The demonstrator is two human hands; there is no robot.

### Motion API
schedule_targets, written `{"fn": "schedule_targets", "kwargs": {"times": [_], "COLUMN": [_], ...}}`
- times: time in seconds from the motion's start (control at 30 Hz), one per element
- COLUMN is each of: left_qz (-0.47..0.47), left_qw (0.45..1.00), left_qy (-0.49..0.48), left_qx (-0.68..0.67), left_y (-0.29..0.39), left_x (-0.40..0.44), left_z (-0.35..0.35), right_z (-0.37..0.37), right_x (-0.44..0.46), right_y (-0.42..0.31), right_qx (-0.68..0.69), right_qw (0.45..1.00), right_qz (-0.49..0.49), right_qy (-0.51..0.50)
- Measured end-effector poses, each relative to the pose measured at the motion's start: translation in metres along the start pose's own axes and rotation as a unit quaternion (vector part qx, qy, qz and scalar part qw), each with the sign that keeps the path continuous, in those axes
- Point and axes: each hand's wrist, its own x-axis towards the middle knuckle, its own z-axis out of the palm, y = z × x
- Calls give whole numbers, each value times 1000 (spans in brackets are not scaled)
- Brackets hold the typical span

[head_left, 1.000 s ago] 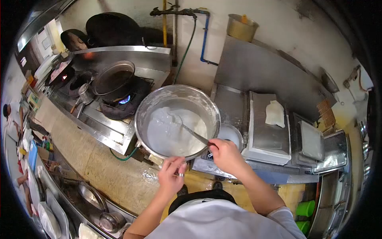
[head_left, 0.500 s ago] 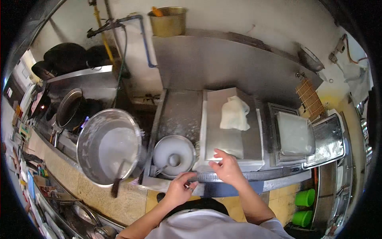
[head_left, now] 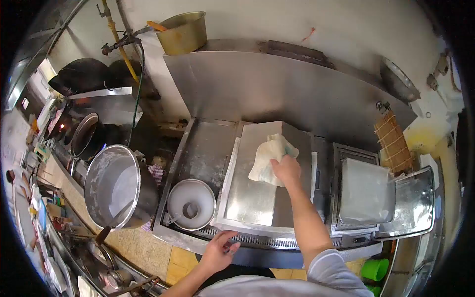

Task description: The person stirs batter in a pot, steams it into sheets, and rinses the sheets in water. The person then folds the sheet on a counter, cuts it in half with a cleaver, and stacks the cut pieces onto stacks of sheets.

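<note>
A pale cloth [head_left: 267,157] lies on a flat metal lid [head_left: 252,198] on the counter, its upper part bunched up. My right hand [head_left: 287,169] is closed on the cloth's right side. Near the counter's front edge, my left hand [head_left: 221,251] hangs with fingers curled but apart, holding nothing. To its upper left stands a bowl of white liquid [head_left: 200,195] with a small round ladle in it. Further left is the big steel pot [head_left: 143,190] of white liquid, a dark-handled utensil [head_left: 118,216] leaning over its rim.
A white-covered tray [head_left: 367,190] and a shiny metal tray [head_left: 410,203] are at the right, below a bamboo mat [head_left: 393,141]. Woks and a stove are at the left. A brass-coloured pot [head_left: 183,34] stands on the ledge. Green buckets [head_left: 374,269] are low at the right.
The view has swung right from the big pot. My right hand let go of the utensil, reached over the lid and took hold of the cloth. My left hand has left the pot's rim.
</note>
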Motion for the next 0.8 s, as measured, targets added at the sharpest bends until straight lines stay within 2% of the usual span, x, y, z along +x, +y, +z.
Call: {"fn": "schedule_targets", "kwargs": {"times": [0.07, 0.27, 0.47, 0.67, 0.8], "left_qz": [-23, -54, -47, 7, 46], "left_qw": [1000, 997, 994, 989, 979], "left_qy": [16, 53, 100, 142, 193], "left_qx": [3, -3, -19, -27, -48], "left_y": [-10, -2, -2, 20, 48], "left_x": [-5, -20, -36, -56, -84], "left_z": [0, 0, -7, -21, -33], "right_z": [21, 23, -1, -49, -62], "right_x": [10, 0, -40, -118, -182], "right_y": [11, 7, -8, -53, -87], "right_qx": [50, 93, 135, 188, 278], "right_qw": [997, 992, 972, 926, 874], "right_qz": [3, 13, -47, -215, -317], "right_qy": [56, 88, 184, 248, 243]}}
